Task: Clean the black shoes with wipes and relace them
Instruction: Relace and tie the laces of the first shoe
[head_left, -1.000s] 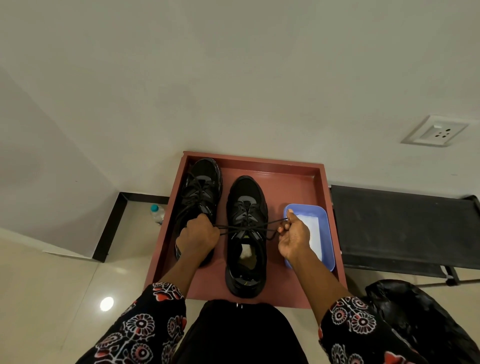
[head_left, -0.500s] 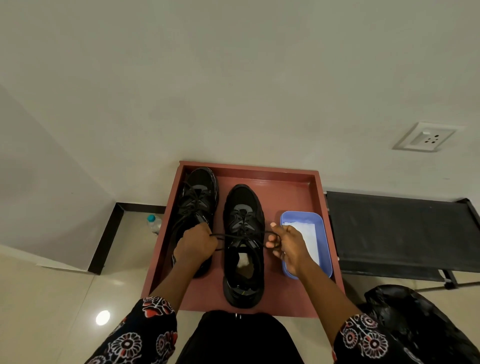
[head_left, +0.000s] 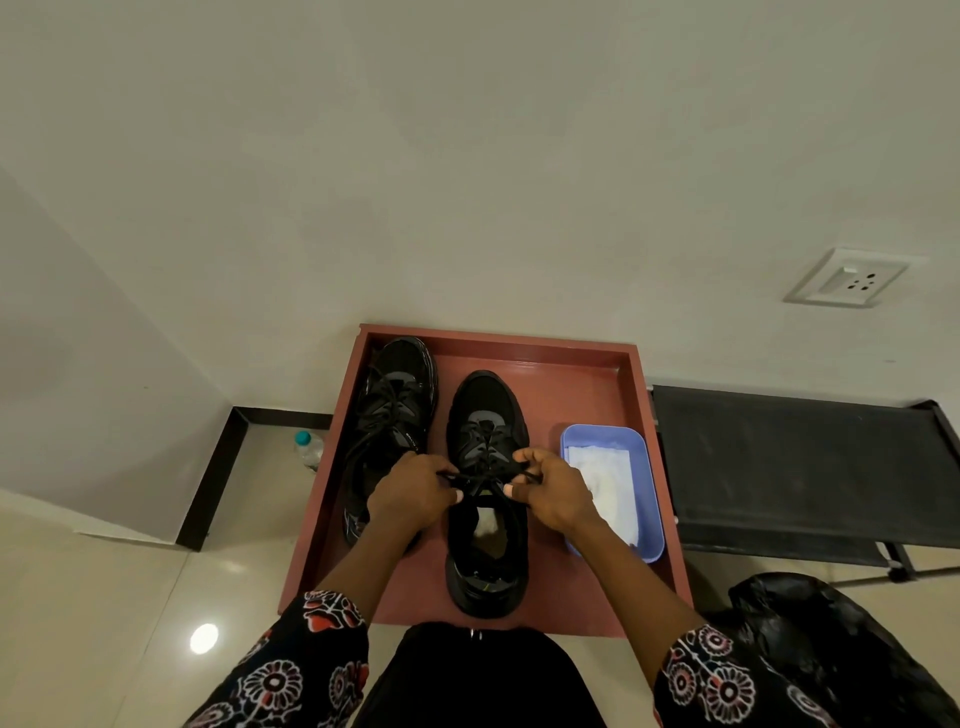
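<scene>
Right shoe (head_left: 485, 525): stood mid-tray (head_left: 576, 395), toe away.
Left hand (head_left: 413, 493): lace (head_left: 483, 480) end pinched over the shoe's tongue.
Right hand (head_left: 553, 491): other lace end pinched.
Wipes (head_left: 605, 483): held in blue tub (head_left: 652, 519), right of shoe.
Left shoe (head_left: 397, 410): placed left, farther.

We see a white wall socket (head_left: 847, 279) high on the right, a black folding cot (head_left: 795, 467) beside the surface, a black plastic bag (head_left: 831, 639) on the floor below it, and a clear bottle with a teal cap (head_left: 307, 448) at left.
</scene>
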